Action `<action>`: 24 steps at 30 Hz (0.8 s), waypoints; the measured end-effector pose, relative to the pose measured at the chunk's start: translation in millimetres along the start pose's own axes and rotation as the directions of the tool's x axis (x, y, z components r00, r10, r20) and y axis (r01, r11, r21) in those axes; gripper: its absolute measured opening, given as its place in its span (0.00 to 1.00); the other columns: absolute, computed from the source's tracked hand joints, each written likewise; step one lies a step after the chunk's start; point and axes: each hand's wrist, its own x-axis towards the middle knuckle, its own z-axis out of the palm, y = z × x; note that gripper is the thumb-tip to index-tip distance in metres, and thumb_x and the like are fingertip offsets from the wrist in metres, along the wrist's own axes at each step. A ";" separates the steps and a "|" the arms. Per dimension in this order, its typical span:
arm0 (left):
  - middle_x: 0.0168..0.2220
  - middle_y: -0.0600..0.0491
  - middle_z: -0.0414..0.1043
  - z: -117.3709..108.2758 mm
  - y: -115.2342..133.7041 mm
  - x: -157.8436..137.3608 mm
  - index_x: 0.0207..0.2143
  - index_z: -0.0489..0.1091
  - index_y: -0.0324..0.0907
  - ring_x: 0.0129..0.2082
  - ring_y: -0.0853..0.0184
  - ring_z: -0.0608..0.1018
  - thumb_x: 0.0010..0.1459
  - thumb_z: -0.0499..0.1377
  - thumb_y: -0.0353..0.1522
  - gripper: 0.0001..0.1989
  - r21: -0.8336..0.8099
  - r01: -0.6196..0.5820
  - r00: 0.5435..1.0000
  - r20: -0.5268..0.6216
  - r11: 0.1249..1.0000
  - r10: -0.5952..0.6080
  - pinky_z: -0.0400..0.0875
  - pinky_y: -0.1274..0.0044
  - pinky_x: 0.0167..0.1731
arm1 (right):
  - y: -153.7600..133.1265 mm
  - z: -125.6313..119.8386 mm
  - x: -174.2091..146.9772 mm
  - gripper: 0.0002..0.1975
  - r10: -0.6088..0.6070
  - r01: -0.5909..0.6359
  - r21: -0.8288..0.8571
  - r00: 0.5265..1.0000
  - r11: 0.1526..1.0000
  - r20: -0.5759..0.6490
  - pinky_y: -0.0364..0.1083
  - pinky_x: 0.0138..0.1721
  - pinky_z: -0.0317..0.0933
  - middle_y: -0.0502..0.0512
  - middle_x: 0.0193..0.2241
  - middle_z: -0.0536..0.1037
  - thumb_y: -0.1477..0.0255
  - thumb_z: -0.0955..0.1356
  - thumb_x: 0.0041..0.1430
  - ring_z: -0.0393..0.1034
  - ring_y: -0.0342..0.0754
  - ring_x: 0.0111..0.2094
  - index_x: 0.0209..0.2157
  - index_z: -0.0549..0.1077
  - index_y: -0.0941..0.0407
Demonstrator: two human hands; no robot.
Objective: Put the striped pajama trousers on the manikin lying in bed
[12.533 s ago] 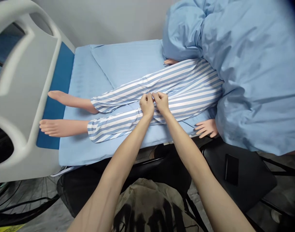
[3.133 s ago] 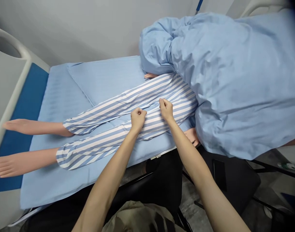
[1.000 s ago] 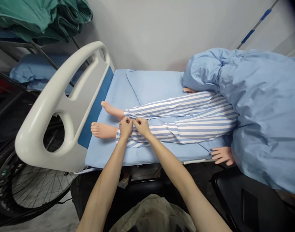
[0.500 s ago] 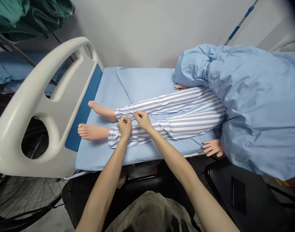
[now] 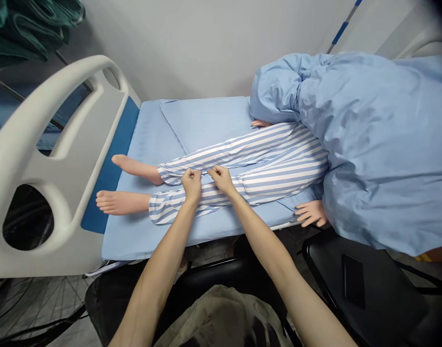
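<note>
A manikin in blue-and-white striped trousers lies on a bed, its bare feet pointing left. Over the lower part of the nearer trouser leg, my left hand is closed with the fingers curled in. A short gap to its right, my right hand is also closed, thumb and forefinger pinched together. Whether the fingertips hold trouser cloth or something small cannot be made out. The nearer foot and the farther foot stick out of the cuffs, left of my hands.
A blue quilt covers the manikin's upper body; one manikin hand shows at its edge. The pale footboard rises at the left. A black chair with a dark phone-like slab stands at the lower right. Green cloth hangs upper left.
Both hands have moved to the right along the nearer trouser leg, away from the cuff, staying closed. The camera view has shifted, so the bed appears farther left.
</note>
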 end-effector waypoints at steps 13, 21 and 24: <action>0.16 0.62 0.50 17.0 17.9 -14.6 0.17 0.54 0.42 0.18 0.77 0.54 0.44 0.61 0.26 0.15 -0.123 0.109 0.994 0.045 0.986 -0.104 0.49 0.81 0.19 | -5.6 -122.0 3.6 0.20 -0.081 0.057 -0.326 0.995 0.944 -0.061 0.43 0.29 0.47 0.44 0.17 0.54 0.62 0.68 0.53 0.49 0.40 0.23 0.18 0.54 0.54; 0.15 0.61 0.52 113.6 44.8 -53.0 0.18 0.54 0.43 0.15 0.78 0.55 0.43 0.62 0.29 0.15 -0.382 0.366 0.901 0.374 0.849 -0.220 0.50 0.83 0.15 | 1.4 -124.3 4.2 0.21 -0.067 0.051 -0.131 0.991 0.990 -0.117 0.44 0.28 0.48 0.45 0.18 0.55 0.58 0.66 0.57 0.49 0.40 0.23 0.20 0.53 0.53; 0.16 0.59 0.58 126.1 28.1 -57.2 0.17 0.58 0.42 0.18 0.76 0.62 0.41 0.62 0.28 0.12 -0.331 0.403 0.860 0.456 0.853 -0.229 0.60 0.82 0.19 | -8.7 -144.0 2.5 0.21 -0.100 0.071 -0.251 0.990 0.965 -0.103 0.44 0.28 0.48 0.45 0.18 0.55 0.60 0.65 0.58 0.48 0.40 0.23 0.19 0.53 0.53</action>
